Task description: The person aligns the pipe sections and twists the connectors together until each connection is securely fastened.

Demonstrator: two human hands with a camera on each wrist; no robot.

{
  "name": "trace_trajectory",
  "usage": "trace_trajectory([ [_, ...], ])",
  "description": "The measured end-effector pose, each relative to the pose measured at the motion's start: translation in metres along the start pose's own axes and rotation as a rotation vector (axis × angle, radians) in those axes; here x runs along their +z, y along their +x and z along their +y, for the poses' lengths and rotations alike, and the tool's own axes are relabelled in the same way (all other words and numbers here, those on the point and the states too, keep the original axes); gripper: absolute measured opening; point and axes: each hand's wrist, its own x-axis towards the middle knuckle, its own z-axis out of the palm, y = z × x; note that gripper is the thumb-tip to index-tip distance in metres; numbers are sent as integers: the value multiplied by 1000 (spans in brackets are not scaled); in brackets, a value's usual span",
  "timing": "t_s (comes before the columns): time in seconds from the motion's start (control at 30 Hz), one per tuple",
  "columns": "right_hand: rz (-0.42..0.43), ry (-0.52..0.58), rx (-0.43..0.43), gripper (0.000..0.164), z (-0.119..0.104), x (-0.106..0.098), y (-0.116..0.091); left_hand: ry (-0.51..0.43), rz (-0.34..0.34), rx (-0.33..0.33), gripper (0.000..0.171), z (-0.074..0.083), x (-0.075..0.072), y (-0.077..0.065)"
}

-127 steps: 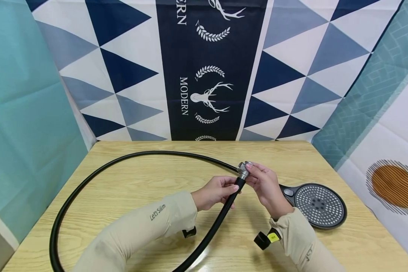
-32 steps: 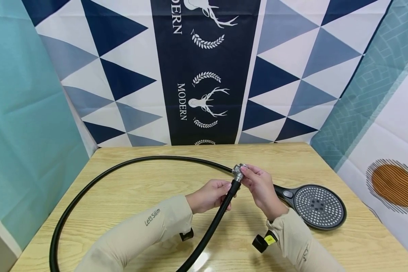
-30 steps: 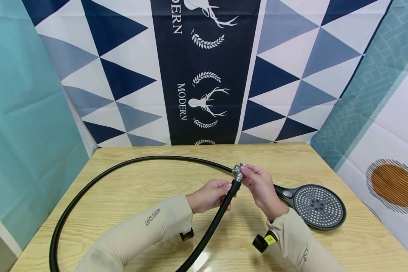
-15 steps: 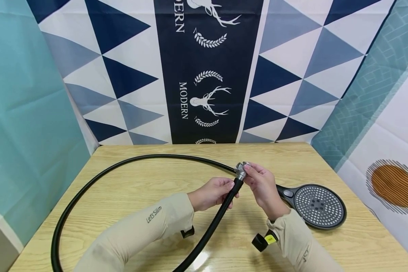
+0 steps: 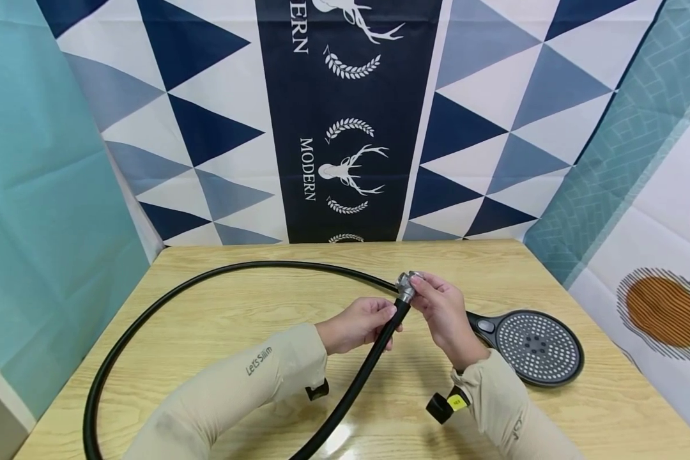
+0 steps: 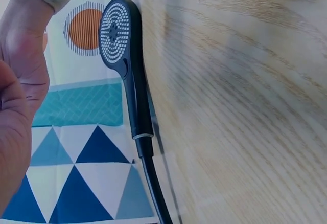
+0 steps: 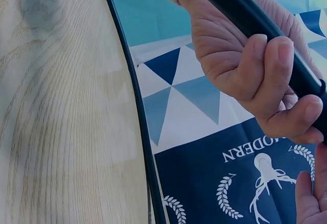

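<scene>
In the head view, my left hand [image 5: 361, 324] grips a thick black shower hose [image 5: 353, 390] just below its upper end. The right wrist view shows the left fingers [image 7: 276, 75] curled round the hose. A silver metal fitting [image 5: 405, 289] with a side outlet sits at the hose end, and my right hand [image 5: 444, 316] pinches it between thumb and fingers. Only a few right fingertips [image 7: 309, 198] show at the right wrist view's lower corner. Whether the fitting is screwed on tight cannot be told.
A dark grey shower head [image 5: 537, 348] lies on the wooden table [image 5: 253, 306] beside my right forearm, its spray face up. The hose loops widely over the table's left side. Black wrist cameras [image 5: 440, 407] hang below both cuffs. Patterned cloth [image 5: 218, 128] walls the table in.
Both hands keep the same holds on the hose and the fitting. They and the fitting have shifted only slightly in the head view, whose framing moves a little too. The shower head lies where it was.
</scene>
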Motion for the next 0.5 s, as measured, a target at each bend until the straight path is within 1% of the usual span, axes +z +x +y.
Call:
trace_trajectory([
  [0.13, 12, 10, 7, 21, 2, -1, 0, 14, -62, -3, 34, 1, -1, 0],
  [0.2, 18, 13, 12, 22, 3, -2, 0, 10, -73, -9, 33, 1, -1, 0],
  [0.33, 21, 12, 8, 23, 4, -4, -1, 13, -29, -27, 29, 0, 1, 2],
  [0.5, 10, 12, 2, 22, 3, -4, 0, 36, 22, -50, 29, 2, 3, 4],
])
